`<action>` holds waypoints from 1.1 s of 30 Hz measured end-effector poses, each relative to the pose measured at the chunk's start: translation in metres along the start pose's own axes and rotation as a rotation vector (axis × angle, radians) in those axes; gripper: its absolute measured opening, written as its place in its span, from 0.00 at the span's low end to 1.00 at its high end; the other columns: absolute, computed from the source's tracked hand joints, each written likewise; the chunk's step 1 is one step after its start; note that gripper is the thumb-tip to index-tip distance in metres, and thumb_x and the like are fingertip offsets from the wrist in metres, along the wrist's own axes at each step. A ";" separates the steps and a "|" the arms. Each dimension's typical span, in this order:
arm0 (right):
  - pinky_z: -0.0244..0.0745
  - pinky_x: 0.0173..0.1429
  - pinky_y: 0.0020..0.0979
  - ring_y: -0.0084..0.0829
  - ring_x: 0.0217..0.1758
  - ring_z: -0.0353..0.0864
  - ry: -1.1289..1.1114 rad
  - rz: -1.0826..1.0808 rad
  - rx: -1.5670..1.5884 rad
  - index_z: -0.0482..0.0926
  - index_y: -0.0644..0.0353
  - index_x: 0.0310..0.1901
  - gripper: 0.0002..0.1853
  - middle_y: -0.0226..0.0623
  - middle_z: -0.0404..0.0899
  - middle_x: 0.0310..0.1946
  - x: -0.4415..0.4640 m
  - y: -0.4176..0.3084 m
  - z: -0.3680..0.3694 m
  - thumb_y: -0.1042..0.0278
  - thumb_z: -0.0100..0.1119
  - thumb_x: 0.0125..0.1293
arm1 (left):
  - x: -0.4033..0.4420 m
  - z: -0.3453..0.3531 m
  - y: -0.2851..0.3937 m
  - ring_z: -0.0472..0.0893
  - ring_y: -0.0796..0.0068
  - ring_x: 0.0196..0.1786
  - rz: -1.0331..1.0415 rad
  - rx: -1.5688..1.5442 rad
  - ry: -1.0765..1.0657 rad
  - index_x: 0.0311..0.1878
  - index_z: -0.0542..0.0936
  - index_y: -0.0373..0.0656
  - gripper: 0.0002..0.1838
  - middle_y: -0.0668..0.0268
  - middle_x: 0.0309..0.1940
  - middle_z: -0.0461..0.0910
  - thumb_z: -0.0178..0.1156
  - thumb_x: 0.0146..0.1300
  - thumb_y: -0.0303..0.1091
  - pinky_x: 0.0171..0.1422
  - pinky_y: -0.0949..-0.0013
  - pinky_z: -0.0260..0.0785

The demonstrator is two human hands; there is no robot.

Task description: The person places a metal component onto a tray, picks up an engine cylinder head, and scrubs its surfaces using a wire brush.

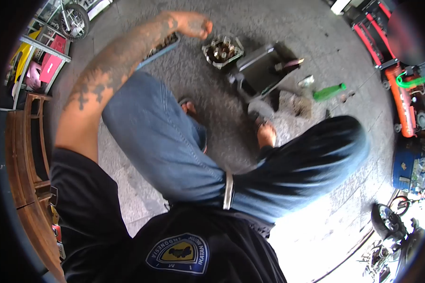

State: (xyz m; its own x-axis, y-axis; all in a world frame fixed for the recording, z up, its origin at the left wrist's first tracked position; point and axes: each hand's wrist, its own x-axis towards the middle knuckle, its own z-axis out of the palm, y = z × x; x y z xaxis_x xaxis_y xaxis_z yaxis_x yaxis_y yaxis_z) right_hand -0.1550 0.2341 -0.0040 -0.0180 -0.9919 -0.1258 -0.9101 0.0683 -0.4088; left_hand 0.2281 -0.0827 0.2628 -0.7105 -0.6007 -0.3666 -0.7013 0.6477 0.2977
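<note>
My left hand (192, 24) is stretched forward over the floor with its fingers curled in. What is inside them, if anything, is hidden. Just beyond its fingertips, to the right, lies a metal casing (223, 51) with several small metal parts in it. Under my left forearm a blue tray (161, 55) of small parts is partly covered. A dark rectangular tub (262, 70) stands right of the casing, with a thin-handled tool (292, 64) lying across its edge. My right hand is out of view.
Near my right foot are a worn block (295, 104), a small white container (306, 81) and a green bottle (329, 92) lying on its side. A metal shelf (45, 43) and wooden furniture (28, 155) line the left. An orange jack (400, 101) and a motorcycle (387, 221) stand right.
</note>
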 end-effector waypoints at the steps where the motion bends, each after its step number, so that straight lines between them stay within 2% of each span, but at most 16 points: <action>1: 0.72 0.43 0.33 0.29 0.36 0.76 0.081 0.045 0.046 0.76 0.59 0.48 0.09 0.32 0.75 0.33 -0.011 0.004 -0.060 0.68 0.53 0.68 | 0.001 0.000 -0.004 0.71 0.82 0.31 0.082 0.021 0.009 0.47 0.77 0.41 0.11 0.73 0.24 0.71 0.55 0.61 0.26 0.35 0.72 0.65; 4: 0.72 0.43 0.32 0.28 0.36 0.75 0.531 0.129 0.141 0.76 0.59 0.50 0.10 0.31 0.75 0.33 -0.039 0.010 -0.261 0.68 0.54 0.69 | 0.004 0.004 -0.005 0.72 0.78 0.33 0.027 0.003 0.013 0.44 0.78 0.39 0.08 0.69 0.29 0.71 0.56 0.63 0.28 0.37 0.69 0.68; 7: 0.71 0.43 0.31 0.27 0.36 0.75 1.088 0.028 0.179 0.75 0.60 0.51 0.11 0.31 0.74 0.33 -0.056 -0.012 -0.441 0.68 0.54 0.69 | 0.003 0.006 -0.008 0.76 0.70 0.38 0.013 0.033 0.067 0.43 0.80 0.40 0.08 0.65 0.34 0.75 0.58 0.63 0.31 0.42 0.64 0.72; 11: 0.71 0.43 0.30 0.25 0.36 0.74 1.421 -0.158 0.160 0.75 0.60 0.53 0.13 0.30 0.74 0.33 -0.029 -0.059 -0.554 0.69 0.54 0.69 | -0.017 0.000 -0.008 0.79 0.59 0.50 0.028 0.150 0.120 0.50 0.80 0.44 0.15 0.61 0.42 0.78 0.59 0.63 0.38 0.53 0.60 0.73; 14: 0.70 0.42 0.29 0.24 0.35 0.73 1.210 -0.082 0.121 0.75 0.61 0.55 0.14 0.29 0.73 0.33 0.028 -0.059 -0.498 0.69 0.55 0.70 | -0.029 -0.002 -0.007 0.77 0.54 0.54 -0.026 0.270 0.178 0.56 0.78 0.45 0.21 0.57 0.45 0.78 0.59 0.61 0.42 0.58 0.57 0.72; 15: 0.72 0.43 0.29 0.25 0.36 0.75 1.111 -0.214 0.253 0.77 0.64 0.50 0.10 0.32 0.75 0.32 0.046 -0.053 -0.445 0.73 0.53 0.70 | -0.035 -0.002 -0.006 0.77 0.53 0.54 -0.035 0.265 0.241 0.57 0.78 0.45 0.22 0.56 0.47 0.78 0.60 0.61 0.42 0.60 0.57 0.72; 16: 0.74 0.44 0.29 0.26 0.35 0.77 1.241 -0.291 0.443 0.78 0.65 0.48 0.09 0.36 0.80 0.33 0.062 -0.075 -0.385 0.72 0.54 0.70 | -0.039 -0.003 -0.006 0.77 0.53 0.55 -0.050 0.255 0.309 0.58 0.77 0.46 0.22 0.55 0.49 0.78 0.60 0.61 0.41 0.61 0.57 0.72; 17: 0.76 0.46 0.31 0.31 0.36 0.81 1.028 -0.103 0.352 0.78 0.65 0.48 0.10 0.41 0.83 0.35 0.064 -0.055 -0.345 0.70 0.57 0.70 | -0.036 0.002 -0.013 0.77 0.52 0.55 -0.034 0.282 0.346 0.58 0.78 0.46 0.23 0.54 0.52 0.76 0.60 0.58 0.39 0.63 0.57 0.71; 19: 0.76 0.47 0.37 0.39 0.37 0.83 0.924 -0.038 0.201 0.78 0.65 0.45 0.08 0.49 0.83 0.34 0.081 -0.026 -0.259 0.72 0.61 0.67 | -0.035 0.015 -0.026 0.77 0.52 0.55 -0.010 0.365 0.408 0.58 0.78 0.47 0.23 0.54 0.53 0.76 0.60 0.57 0.39 0.62 0.55 0.71; 22: 0.76 0.45 0.38 0.43 0.40 0.84 0.728 0.002 0.362 0.77 0.61 0.51 0.12 0.48 0.82 0.36 0.089 0.004 -0.152 0.74 0.58 0.66 | -0.019 0.037 -0.056 0.74 0.53 0.59 0.019 0.528 0.449 0.56 0.79 0.49 0.25 0.56 0.54 0.75 0.61 0.54 0.44 0.59 0.47 0.68; 23: 0.77 0.46 0.38 0.44 0.42 0.84 0.683 0.033 0.416 0.77 0.59 0.54 0.14 0.48 0.82 0.37 0.086 -0.002 -0.132 0.73 0.56 0.67 | -0.011 0.036 -0.043 0.73 0.52 0.60 -0.102 0.443 0.340 0.56 0.79 0.49 0.25 0.56 0.55 0.75 0.60 0.55 0.45 0.60 0.48 0.68; 24: 0.77 0.46 0.37 0.45 0.43 0.85 0.629 0.128 0.417 0.77 0.57 0.55 0.14 0.49 0.82 0.39 0.084 0.003 -0.108 0.72 0.56 0.67 | -0.003 0.038 -0.037 0.73 0.52 0.60 -0.221 0.355 0.228 0.57 0.78 0.48 0.25 0.56 0.56 0.75 0.60 0.56 0.45 0.62 0.49 0.68; 26: 0.76 0.47 0.32 0.32 0.41 0.83 0.517 0.230 0.604 0.76 0.58 0.56 0.15 0.43 0.82 0.37 0.077 -0.001 -0.077 0.70 0.58 0.68 | 0.018 0.063 -0.048 0.73 0.55 0.61 -0.270 0.339 0.343 0.61 0.75 0.51 0.29 0.57 0.59 0.75 0.57 0.56 0.49 0.57 0.50 0.72; 30: 0.74 0.44 0.27 0.24 0.36 0.76 0.535 0.207 0.694 0.76 0.59 0.58 0.16 0.38 0.80 0.35 0.060 -0.007 -0.023 0.71 0.57 0.69 | 0.065 0.135 -0.068 0.67 0.46 0.70 -0.676 -0.474 0.503 0.67 0.67 0.34 0.38 0.41 0.65 0.69 0.54 0.64 0.57 0.73 0.56 0.61; 31: 0.73 0.43 0.27 0.22 0.37 0.74 0.371 0.352 0.853 0.76 0.59 0.58 0.16 0.34 0.79 0.36 0.051 -0.015 -0.030 0.72 0.57 0.69 | 0.072 0.161 -0.078 0.72 0.52 0.59 -0.766 -0.739 0.454 0.67 0.66 0.35 0.39 0.47 0.58 0.72 0.57 0.63 0.57 0.62 0.58 0.66; 33: 0.74 0.42 0.25 0.21 0.40 0.75 0.363 0.418 1.043 0.75 0.59 0.59 0.16 0.30 0.77 0.42 0.041 -0.022 -0.021 0.73 0.56 0.71 | 0.085 0.212 -0.099 0.81 0.65 0.38 -1.018 -1.237 0.409 0.66 0.66 0.36 0.41 0.57 0.45 0.78 0.64 0.59 0.56 0.42 0.62 0.77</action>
State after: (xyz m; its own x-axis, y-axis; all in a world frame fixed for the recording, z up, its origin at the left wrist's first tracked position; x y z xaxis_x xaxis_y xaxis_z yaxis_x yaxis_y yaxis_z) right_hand -0.1442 0.1897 0.0195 -0.5047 -0.8322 -0.2296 -0.0302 0.2828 -0.9587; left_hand 0.2492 -0.0986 0.0152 0.2134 -0.7236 -0.6564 -0.3360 -0.6852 0.6462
